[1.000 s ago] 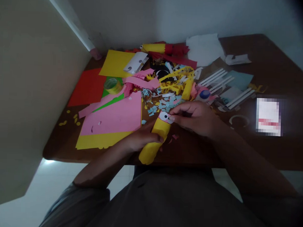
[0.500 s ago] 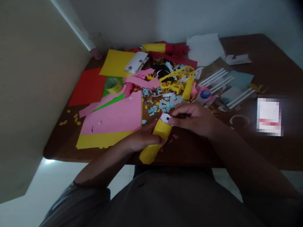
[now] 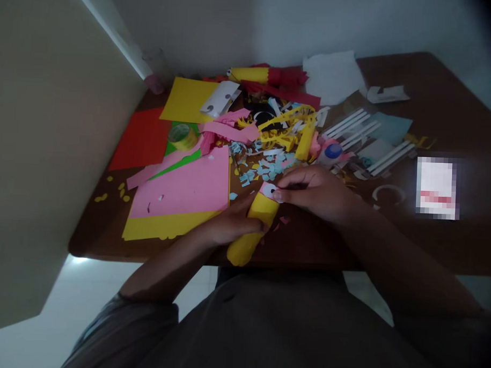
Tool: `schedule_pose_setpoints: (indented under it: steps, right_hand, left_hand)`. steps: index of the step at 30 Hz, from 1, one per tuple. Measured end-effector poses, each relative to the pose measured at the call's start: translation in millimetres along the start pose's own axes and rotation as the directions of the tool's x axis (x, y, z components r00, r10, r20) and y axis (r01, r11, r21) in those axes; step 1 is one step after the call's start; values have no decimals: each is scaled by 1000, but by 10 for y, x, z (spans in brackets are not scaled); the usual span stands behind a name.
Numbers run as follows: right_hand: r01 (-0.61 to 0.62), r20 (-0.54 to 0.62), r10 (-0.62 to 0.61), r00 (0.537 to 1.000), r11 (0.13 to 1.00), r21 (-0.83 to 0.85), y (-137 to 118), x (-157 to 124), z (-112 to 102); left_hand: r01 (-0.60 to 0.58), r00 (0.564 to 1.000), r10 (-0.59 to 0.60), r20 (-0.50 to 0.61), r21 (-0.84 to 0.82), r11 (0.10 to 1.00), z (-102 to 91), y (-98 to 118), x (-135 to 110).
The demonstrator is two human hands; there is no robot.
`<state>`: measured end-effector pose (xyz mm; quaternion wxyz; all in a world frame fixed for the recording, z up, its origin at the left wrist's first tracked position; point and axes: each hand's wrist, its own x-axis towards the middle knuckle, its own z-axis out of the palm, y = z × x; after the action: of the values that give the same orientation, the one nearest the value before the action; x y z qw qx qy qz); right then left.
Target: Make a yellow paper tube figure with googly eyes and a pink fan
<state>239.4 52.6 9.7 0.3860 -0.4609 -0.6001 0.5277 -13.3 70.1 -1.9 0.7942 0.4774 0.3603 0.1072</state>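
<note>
A yellow paper tube with a pink band at its upper end lies tilted in my left hand. The left fingers wrap round its middle, and the thumb lies across the front. On the pink end sits a round white paper eye with a black pupil. My right hand is closed at that end, its thumb pressing at the edge of the eye. The fingertips behind the tube are hidden. Small blue paper scraps lie just beyond the hands.
Pink paper lies over yellow sheets at left, near a roll of tape. A blue-capped glue bottle stands among scraps and white strips. Another yellow-and-red paper tube rests at the back, beside white paper.
</note>
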Motion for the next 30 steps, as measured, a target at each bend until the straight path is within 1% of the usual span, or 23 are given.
schedule_pose_setpoints:
  steps: [8,11,13,16,18,20,22,26,30]
  right_hand:
    - [50,-43,-55,998,992,-113,28,12,13]
    - [61,-64,-70,995,989,-133,43,23,19]
    - [52,-58,-61,996,989,-138,57,31,23]
    - [18,-70,-26,997,993,-121,86,41,34]
    - [19,-88,-30,996,992,-122,103,46,45]
    - [69,-106,-86,991,986,-153,111,48,55]
    - [158,-115,-185,976,964,-213,109,47,61]
    - [328,-101,-385,917,874,-358,112,45,65]
    - [412,-82,-505,859,778,-475,150,43,70]
  left_hand:
    - [5,999,-7,-38,-51,999,7,-74,54]
    - [-18,999,15,-38,-61,998,17,-76,66]
    - [-26,999,24,-42,-65,998,20,-69,68]
    - [-9,998,4,-70,-70,998,3,-75,73]
    - [-6,998,1,-60,-81,997,-20,-90,80]
    - [-5,1000,3,-25,-87,996,-42,-104,87]
    - [-14,1000,14,-3,-85,996,-56,-110,92]
    - [-41,999,40,-18,-71,997,-56,-101,89]
    - [-37,999,36,-19,-53,998,-48,-83,75]
